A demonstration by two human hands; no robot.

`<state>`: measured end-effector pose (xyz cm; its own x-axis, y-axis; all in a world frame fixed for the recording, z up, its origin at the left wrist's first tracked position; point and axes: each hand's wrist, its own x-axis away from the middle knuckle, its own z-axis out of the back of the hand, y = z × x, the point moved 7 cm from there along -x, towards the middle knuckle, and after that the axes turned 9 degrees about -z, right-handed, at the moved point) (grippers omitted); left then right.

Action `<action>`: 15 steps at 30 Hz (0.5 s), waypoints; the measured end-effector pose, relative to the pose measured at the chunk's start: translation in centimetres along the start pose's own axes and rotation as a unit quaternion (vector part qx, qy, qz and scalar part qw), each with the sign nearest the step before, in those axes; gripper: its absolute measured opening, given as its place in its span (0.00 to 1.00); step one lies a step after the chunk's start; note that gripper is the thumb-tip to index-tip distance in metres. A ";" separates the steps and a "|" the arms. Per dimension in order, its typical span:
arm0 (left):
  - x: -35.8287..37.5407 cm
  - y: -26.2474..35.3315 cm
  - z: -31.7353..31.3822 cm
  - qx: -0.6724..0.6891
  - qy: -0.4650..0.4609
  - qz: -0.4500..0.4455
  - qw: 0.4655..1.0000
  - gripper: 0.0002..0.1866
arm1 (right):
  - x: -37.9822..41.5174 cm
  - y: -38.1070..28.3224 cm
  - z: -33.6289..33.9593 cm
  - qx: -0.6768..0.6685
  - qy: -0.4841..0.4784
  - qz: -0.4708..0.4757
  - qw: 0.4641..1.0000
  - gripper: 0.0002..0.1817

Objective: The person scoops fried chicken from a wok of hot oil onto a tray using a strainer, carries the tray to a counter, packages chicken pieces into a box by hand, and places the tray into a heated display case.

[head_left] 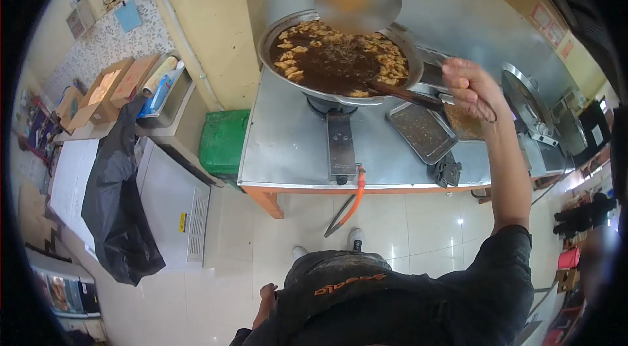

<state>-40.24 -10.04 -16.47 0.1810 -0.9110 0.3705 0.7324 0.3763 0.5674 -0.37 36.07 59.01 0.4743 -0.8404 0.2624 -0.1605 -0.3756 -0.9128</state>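
My right hand is closed round the thin handle of a skimmer, whose wire loop shows below my fist. The skimmer's round head is lifted over the far side of a wide wok; it looks blurred, with golden food on it. Dark oil fills the wok, and fried golden pieces float round its edge. A wooden-handled utensil leans on the wok's near right rim, below my right hand. My left hand hangs low by my waist, away from the table; its fingers are mostly hidden.
Under the wok stands a gas burner with an orange hose. Metal trays with crumbs and another large pan sit to the right. At left are a green bin, cardboard boxes and a black plastic bag.
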 end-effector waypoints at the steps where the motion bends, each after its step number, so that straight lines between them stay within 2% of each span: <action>1: 0.8 0.7 0.4 -0.109 -0.007 -0.091 0.990 0.03 | 0.3 -0.7 -0.2 -0.019 -0.014 0.012 1.000 0.07; 2: 1.3 1.3 0.7 -0.216 -0.012 -0.181 0.959 0.03 | 0.6 -1.2 -0.4 -0.039 -0.029 0.024 0.999 0.07; 3: 0.6 0.2 0.3 -0.068 -0.064 -0.051 0.994 0.02 | 1.0 -1.5 -0.7 -0.028 -0.050 0.029 0.998 0.08; 4: 1.0 -1.3 -0.6 0.144 -0.099 0.068 0.982 0.02 | 1.1 -1.2 -1.0 -0.039 -0.055 0.025 0.997 0.08; 5: 1.9 -2.7 -1.4 0.417 -0.052 0.227 0.878 0.03 | 1.3 -0.9 -1.2 -0.049 -0.059 0.021 0.997 0.08; 6: 3.3 -2.3 -0.8 0.553 0.025 0.362 0.750 0.04 | 1.5 -0.4 -1.3 -0.060 -0.063 0.015 0.996 0.08; 10: 4.3 -1.9 0.8 0.578 0.064 0.395 0.712 0.04 | 0.7 3.9 -0.3 -0.075 -0.061 -0.028 0.995 0.09; 15: 5.0 -1.8 0.8 0.601 0.086 0.406 0.683 0.08 | 1.3 2.3 2.3 -0.091 -0.044 0.007 0.995 0.08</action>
<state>-41.18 -15.11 -15.05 0.3569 -0.2875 0.8888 -0.7050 0.5413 0.4582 1.88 35.00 56.49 0.5445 -0.8108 0.2146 -0.3174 -0.4361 -0.8421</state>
